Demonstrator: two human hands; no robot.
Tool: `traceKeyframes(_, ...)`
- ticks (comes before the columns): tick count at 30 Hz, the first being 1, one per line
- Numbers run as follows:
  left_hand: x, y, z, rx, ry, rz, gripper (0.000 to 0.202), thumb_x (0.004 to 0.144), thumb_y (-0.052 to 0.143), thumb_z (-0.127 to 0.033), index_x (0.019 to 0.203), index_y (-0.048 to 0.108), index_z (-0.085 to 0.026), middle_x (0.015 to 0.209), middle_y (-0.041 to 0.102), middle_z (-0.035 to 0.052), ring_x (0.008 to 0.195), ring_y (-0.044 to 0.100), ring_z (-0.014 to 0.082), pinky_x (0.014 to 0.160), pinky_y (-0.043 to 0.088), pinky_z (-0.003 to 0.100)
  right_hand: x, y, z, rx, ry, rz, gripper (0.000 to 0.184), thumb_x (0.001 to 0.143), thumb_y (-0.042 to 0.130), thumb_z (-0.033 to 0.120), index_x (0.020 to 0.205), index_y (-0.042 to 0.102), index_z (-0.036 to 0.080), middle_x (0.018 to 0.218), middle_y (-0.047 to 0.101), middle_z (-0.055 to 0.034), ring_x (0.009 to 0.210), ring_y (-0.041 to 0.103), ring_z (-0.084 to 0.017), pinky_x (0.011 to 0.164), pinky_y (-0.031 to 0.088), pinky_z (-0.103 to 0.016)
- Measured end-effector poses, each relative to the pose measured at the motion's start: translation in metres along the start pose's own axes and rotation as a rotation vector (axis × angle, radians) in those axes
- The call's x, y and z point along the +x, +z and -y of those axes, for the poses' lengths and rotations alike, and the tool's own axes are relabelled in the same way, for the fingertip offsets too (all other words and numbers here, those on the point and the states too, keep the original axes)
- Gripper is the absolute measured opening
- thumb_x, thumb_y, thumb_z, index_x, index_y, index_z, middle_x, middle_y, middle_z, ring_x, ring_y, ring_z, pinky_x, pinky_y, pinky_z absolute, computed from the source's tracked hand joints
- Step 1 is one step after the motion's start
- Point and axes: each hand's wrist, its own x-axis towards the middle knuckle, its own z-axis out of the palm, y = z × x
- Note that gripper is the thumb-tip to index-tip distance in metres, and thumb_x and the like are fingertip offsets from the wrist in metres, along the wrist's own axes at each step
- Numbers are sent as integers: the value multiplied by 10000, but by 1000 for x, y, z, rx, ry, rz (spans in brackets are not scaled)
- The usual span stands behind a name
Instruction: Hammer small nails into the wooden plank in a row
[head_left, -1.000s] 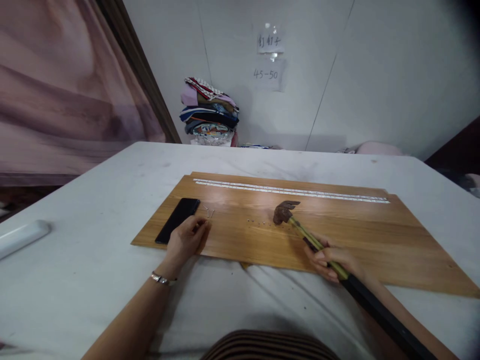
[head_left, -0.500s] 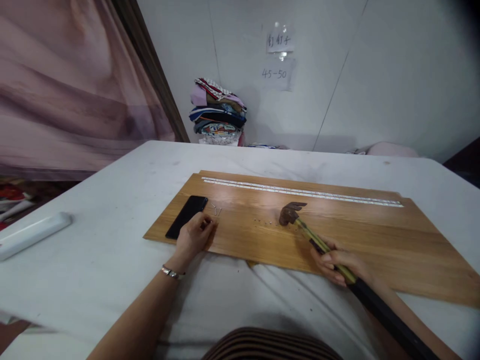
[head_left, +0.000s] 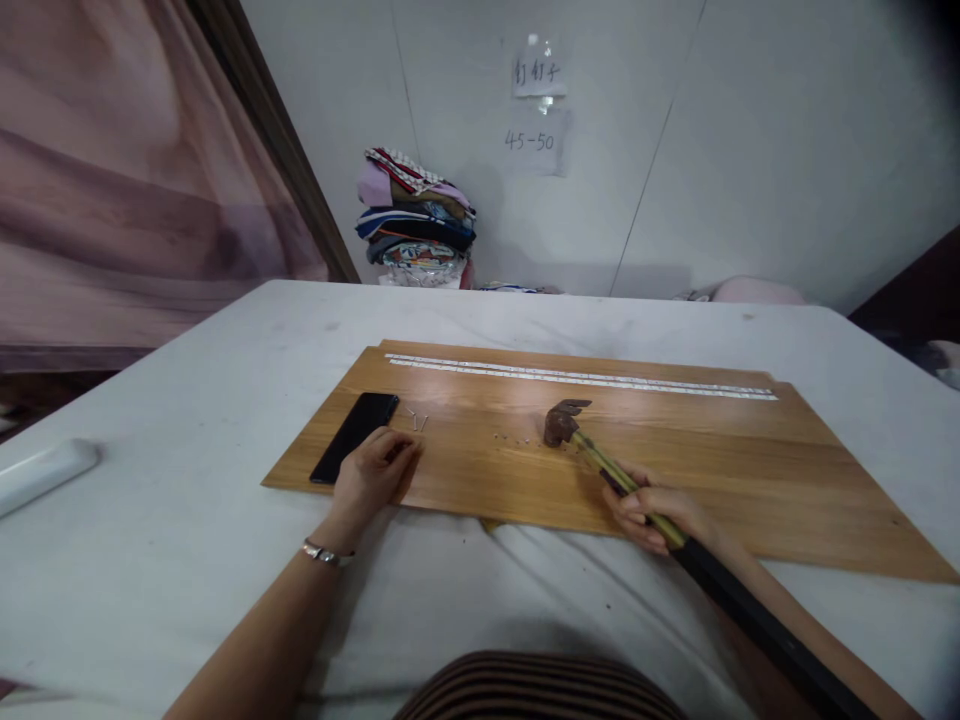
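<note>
My right hand (head_left: 656,508) is closed around the yellow-and-black handle of a claw hammer (head_left: 600,455). The hammer's rusty head is over the wooden board (head_left: 712,450), beside a short row of nail heads (head_left: 511,439). It looks low over the wood; whether it touches, I cannot tell. Near the board's front edge, my left hand (head_left: 369,475) has its fingers curled together, and anything in them is hidden. Just left of that hand lies a black phone (head_left: 352,437). Several loose nails (head_left: 417,420) lie on the board beyond the fingers.
Two pale measuring strips (head_left: 585,377) run along the board's far side. The board lies on a white-covered table (head_left: 187,400). A white elongated object (head_left: 49,475) is at the left. Folded clothes (head_left: 416,220) are stacked by the wall, and a pink curtain (head_left: 150,180) hangs left.
The head view has turned slightly to the right, so everything appears further left. Both hands and the hammer keep nearly the same places over the board.
</note>
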Motion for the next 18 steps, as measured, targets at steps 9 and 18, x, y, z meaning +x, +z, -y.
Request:
traceKeyframes(9, 1, 1, 1, -16, -10, 7, 337, 878, 475, -491, 873, 683, -225, 876, 674, 22, 819, 631, 148, 736, 483, 234, -2, -1, 1, 39, 5, -17, 172, 705, 626, 224, 848, 538, 184, 516, 456, 94, 285, 286, -20, 258, 291, -124)
traceKeyframes(18, 1, 2, 4, 30, 7, -1, 349, 900, 457, -470, 934, 693, -215, 907, 683, 25, 833, 643, 144, 735, 480, 220, 1, -5, -5, 62, 25, -15, 491, 699, 619, 192, 1180, 522, 176, 533, 485, 92, 287, 327, -35, 247, 297, -125)
